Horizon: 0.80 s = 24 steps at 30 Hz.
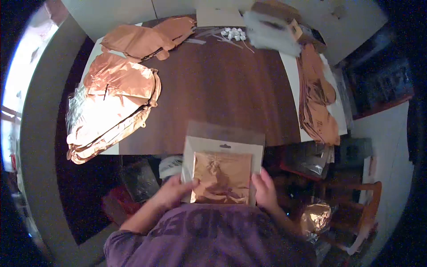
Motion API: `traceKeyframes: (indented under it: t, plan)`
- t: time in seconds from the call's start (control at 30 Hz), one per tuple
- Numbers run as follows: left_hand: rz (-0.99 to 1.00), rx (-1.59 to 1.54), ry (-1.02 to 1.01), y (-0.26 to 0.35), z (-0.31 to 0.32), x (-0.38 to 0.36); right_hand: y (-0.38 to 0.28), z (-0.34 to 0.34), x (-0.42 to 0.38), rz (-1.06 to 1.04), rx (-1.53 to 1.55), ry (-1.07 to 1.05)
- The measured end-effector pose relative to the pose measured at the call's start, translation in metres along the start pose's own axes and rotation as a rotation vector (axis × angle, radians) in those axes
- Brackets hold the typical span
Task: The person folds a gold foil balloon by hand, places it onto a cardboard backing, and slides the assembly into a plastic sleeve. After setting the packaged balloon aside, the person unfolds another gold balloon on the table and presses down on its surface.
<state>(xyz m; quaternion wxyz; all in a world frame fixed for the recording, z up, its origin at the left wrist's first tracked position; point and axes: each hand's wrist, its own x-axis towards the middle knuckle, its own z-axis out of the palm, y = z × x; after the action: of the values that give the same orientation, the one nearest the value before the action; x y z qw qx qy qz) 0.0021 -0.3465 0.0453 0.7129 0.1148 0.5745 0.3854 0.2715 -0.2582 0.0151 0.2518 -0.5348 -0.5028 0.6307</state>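
Observation:
Close to my body, over the table's near edge, I hold a clear plastic packet with a white card and a hang hole at its top. Inside it shows a folded copper-coloured foil balloon. My left hand grips the packet's left side, the thumb lying over its front. On the opposite side my right hand pinches the edge, thumb in front. The fingers behind the packet are hidden.
Flat copper foil balloons lie on the brown table: a shiny pile at left, more behind it, and a stack at right. Small white pieces, a clear plastic bag and a box sit at the back. A wooden chair stands lower right.

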Motion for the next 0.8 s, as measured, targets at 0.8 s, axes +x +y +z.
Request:
traceKeyframes:
  t: [0.8]
  plan:
    - [0.296,-0.451,-0.09,-0.047,0.025,0.064,-0.037,0.044,0.047,-1.238,-1.16,-0.033]
